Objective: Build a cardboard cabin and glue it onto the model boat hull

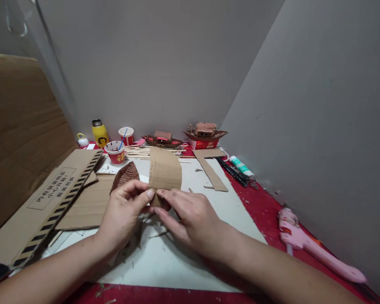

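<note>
Head view: I see my left hand (122, 213) and right hand (194, 215) pinching the lower end of a curved cardboard piece (165, 169) above a white sheet (221, 236). Brown ribbed piece (126, 176) just beyond the left hand. Further back I log a yellow bottle (100, 135), wooden sticks (136, 151), and a model boat (205, 131) on a red box (205, 144). Pink glue gun (316, 250) lies at right.

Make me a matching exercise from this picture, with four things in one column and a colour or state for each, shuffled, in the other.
1. curved cardboard
2. glue gun
3. bottle
4. front paper cup

A. yellow
B. stained dark inside
C. held between the left hand and right hand
D. pink

Pairs: 1-C, 2-D, 3-A, 4-B
</note>
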Tool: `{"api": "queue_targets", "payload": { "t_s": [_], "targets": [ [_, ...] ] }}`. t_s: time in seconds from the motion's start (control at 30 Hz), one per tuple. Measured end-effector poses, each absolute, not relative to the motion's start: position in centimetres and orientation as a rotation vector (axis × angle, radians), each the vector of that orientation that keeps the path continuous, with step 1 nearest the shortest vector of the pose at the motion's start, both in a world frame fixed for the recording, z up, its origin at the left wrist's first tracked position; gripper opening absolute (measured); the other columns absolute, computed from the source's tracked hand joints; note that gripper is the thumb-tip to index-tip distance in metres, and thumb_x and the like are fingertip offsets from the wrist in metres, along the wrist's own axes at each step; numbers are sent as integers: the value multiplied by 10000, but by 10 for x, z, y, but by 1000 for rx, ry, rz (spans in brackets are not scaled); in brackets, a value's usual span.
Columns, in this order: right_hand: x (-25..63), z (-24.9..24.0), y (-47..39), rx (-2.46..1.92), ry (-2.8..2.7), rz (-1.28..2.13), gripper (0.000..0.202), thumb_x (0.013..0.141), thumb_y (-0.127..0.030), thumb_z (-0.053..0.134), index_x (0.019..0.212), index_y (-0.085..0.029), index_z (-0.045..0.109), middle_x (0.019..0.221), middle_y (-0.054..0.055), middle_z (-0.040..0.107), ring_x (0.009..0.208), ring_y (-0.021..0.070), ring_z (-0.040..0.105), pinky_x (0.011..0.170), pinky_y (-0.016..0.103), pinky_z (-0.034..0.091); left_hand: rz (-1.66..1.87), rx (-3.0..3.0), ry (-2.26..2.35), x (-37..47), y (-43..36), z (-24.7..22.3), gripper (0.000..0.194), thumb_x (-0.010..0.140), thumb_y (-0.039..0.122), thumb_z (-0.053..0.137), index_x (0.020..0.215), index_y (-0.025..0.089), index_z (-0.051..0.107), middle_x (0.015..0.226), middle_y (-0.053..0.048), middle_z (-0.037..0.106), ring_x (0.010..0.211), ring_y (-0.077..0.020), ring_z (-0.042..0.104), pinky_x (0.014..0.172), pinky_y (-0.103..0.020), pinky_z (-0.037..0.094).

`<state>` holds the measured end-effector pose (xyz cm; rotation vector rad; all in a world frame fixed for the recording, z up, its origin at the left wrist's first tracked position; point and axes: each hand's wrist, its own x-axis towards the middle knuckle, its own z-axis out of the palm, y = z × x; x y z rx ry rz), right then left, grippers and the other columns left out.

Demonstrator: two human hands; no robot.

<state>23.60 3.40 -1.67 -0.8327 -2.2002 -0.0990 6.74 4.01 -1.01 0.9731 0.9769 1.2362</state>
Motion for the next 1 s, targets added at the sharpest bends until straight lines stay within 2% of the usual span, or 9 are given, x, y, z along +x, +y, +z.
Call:
{"api": "queue_targets", "payload": {
  "t_s": [0.13,0.23,0.4,0.57,0.8,0.9,1.0],
  "targets": [
    [244,-1,31,-792,-1998,-81,160,905,-121,569,1056,-158,609,838,63,731,710,147,674,653,260,536,1294,969,975,64,43,-1,262,659,285,837,755,157,630,748,27,637,678,-110,610,609,-267,613],
    [245,3,28,-776,-2004,-93,158,898,-98,570,1025,-182,614,784,37,717,650,139,650,603,257,527,1295,976,983,63,42,2,257,672,276,825,752,160,610,734,26,623,669,-107,595,606,-264,613],
    [242,-9,31,-761,-2131,-218,183,903,-94,564,1081,-128,591,848,78,727,698,161,658,630,282,529,1278,1010,956,61,40,1,236,697,270,806,750,167,600,764,23,622,711,-115,602,611,-260,618],
    [242,-12,34,-873,-2171,-167,83,933,-156,542,957,-133,618,789,66,711,658,155,646,608,272,492,1234,1055,926,62,37,-3,225,720,279,794,771,172,603,757,26,625,722,-120,612,640,-284,627],
    [234,-19,31,-866,-2206,-142,180,943,-150,501,791,-150,597,668,35,646,573,137,575,545,268,409,1194,1091,939,63,37,-9,241,719,288,803,751,151,607,683,35,600,652,-90,580,615,-232,608],
    [237,-12,30,-800,-2110,-66,131,923,-140,531,827,-156,619,694,31,670,586,129,593,555,254,432,1198,1127,919,61,40,-4,231,737,296,790,772,158,608,723,28,602,682,-99,580,614,-242,613],
    [247,3,32,-845,-1747,118,67,897,-169,591,886,-192,653,745,5,686,609,111,598,568,227,460,1263,1121,884,57,43,5,223,747,293,785,794,174,602,788,23,601,732,-111,585,625,-252,617]
  ]
}}
